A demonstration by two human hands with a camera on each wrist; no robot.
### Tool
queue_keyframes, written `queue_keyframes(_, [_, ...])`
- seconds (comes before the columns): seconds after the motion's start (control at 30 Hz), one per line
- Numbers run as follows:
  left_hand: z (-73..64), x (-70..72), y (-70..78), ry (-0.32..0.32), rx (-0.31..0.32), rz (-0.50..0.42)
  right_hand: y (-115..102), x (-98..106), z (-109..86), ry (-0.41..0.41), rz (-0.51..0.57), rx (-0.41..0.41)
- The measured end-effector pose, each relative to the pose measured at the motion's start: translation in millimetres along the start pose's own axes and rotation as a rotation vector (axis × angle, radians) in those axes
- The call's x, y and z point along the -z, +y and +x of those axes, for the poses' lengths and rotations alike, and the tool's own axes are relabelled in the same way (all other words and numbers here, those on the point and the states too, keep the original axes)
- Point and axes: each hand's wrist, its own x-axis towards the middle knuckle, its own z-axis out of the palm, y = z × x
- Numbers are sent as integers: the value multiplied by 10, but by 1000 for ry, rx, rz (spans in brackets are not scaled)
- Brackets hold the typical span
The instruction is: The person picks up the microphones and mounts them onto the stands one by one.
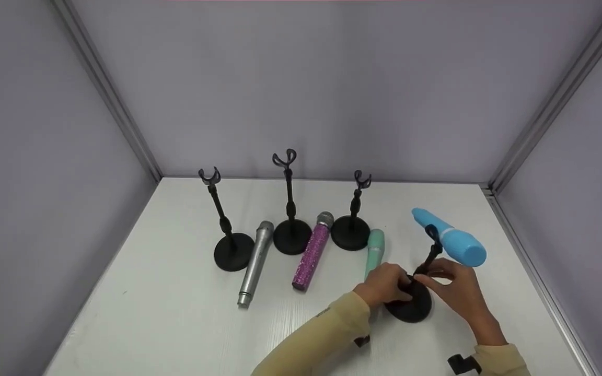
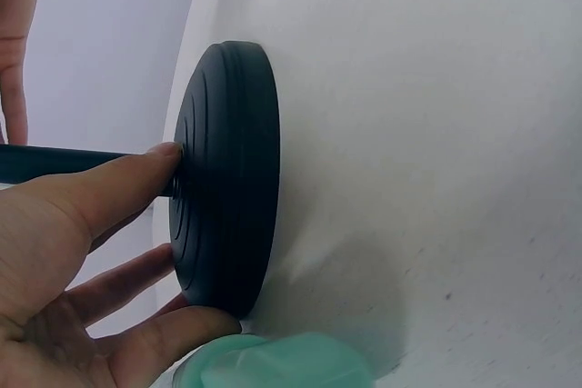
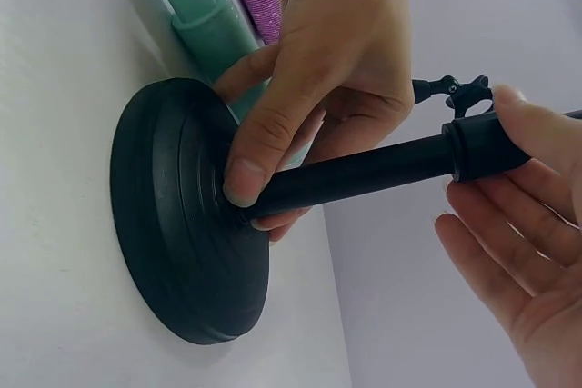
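Note:
A black desktop microphone stand (image 1: pixel 416 309) with a round base stands at the right, its pole leaning slightly. My left hand (image 1: pixel 384 284) holds it low down, thumb at the foot of the pole and fingers about the pole and base edge. Higher up, my right hand (image 3: pixel 536 215) pinches the dark collar (image 3: pixel 482 145) on the pole between thumb and fingers. A mint-green microphone (image 1: pixel 375 246) lies just left of the stand, partly hidden by my left hand and sleeve. Behind the stand's clip is a light-blue microphone (image 1: pixel 465 247).
Three more black stands rise farther back: left (image 1: pixel 234 253), middle (image 1: pixel 292 237) and right (image 1: pixel 350 234). Between them lie a silver microphone (image 1: pixel 255 265) and a glittery purple one (image 1: pixel 311 257). Grey panels enclose the white table (image 1: pixel 175 313) at the back and sides.

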Motion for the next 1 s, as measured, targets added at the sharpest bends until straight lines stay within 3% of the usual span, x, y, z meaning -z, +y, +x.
queue_keyframes(0.17, [-8,12,4,10,-13,32,-50,-12,-6,10,52,-15])
queue_keyframes(0.27, [-2,7,11,4,3,28,-185,12,7,16,134,-17])
queue_keyframes(0.37, [9,-1,14,-3,18,22,-237,12,13,32,151,0])
queue_keyframes(0.57, [14,3,10,-12,25,16,-23,-23,-12,35,104,14])
queue_keyframes(1.0, [9,6,7,-6,15,-8,11,42,0,-141,218,5])
